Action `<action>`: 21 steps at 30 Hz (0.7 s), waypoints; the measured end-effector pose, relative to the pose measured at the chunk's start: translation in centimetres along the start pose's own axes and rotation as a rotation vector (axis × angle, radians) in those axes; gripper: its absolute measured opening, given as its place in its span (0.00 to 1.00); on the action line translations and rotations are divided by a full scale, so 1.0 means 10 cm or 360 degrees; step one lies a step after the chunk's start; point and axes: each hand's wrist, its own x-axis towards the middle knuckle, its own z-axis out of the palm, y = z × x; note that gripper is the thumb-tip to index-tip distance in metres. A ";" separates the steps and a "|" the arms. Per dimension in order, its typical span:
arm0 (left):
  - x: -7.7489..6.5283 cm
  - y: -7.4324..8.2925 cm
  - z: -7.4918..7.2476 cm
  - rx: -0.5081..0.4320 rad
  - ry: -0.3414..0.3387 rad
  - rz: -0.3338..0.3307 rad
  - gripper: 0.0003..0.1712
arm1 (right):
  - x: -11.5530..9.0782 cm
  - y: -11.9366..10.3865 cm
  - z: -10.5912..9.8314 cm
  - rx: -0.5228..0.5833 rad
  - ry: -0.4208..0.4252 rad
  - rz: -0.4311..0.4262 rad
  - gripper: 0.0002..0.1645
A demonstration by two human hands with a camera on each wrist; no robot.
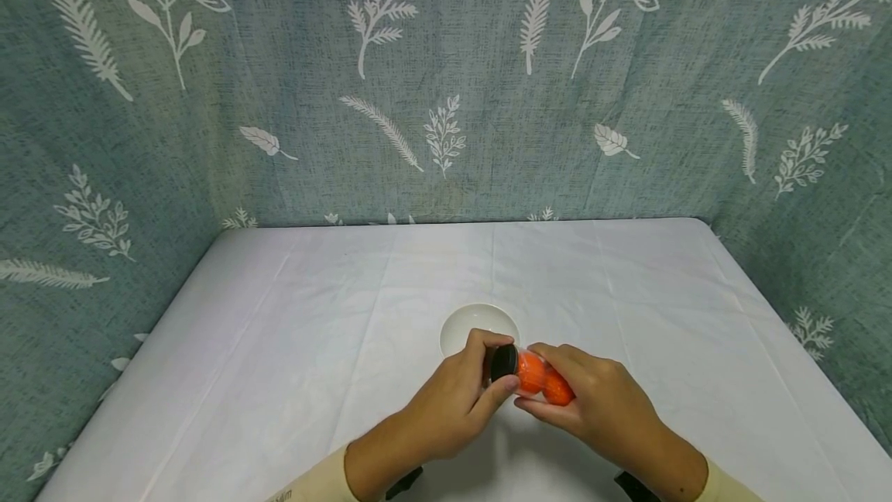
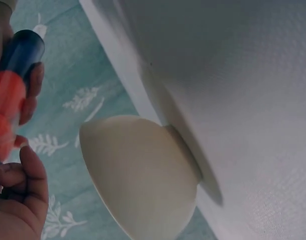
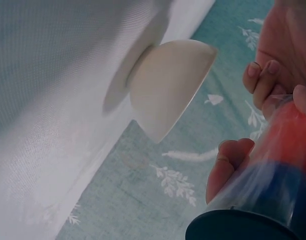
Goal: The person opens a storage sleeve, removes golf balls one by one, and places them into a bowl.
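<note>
My left hand (image 1: 449, 405) pinches the dark end (image 1: 504, 363) of a clear tube (image 1: 531, 373) while my right hand (image 1: 605, 403) grips its right part, where orange contents (image 1: 557, 387) show through, I judge to steady it from both sides. I hold it above the near part of the white table (image 1: 334, 331), the white bowl (image 1: 474, 321) just beyond my hands, probably placed for easy reach

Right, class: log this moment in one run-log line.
left hand: grips tube at black cap; right hand: grips tube's other end; bowl: upright on table
</note>
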 end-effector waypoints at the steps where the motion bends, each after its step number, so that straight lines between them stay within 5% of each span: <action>1: 0.00 0.01 0.00 -0.0016 -0.0001 -0.0014 0.23 | 0.00 0.00 0.00 -0.0007 0.0000 0.0001 0.33; 21: 0.01 0.07 0.03 -0.0205 0.0043 -0.0218 0.21 | 0.02 0.01 0.04 -0.0178 0.0103 -0.0127 0.35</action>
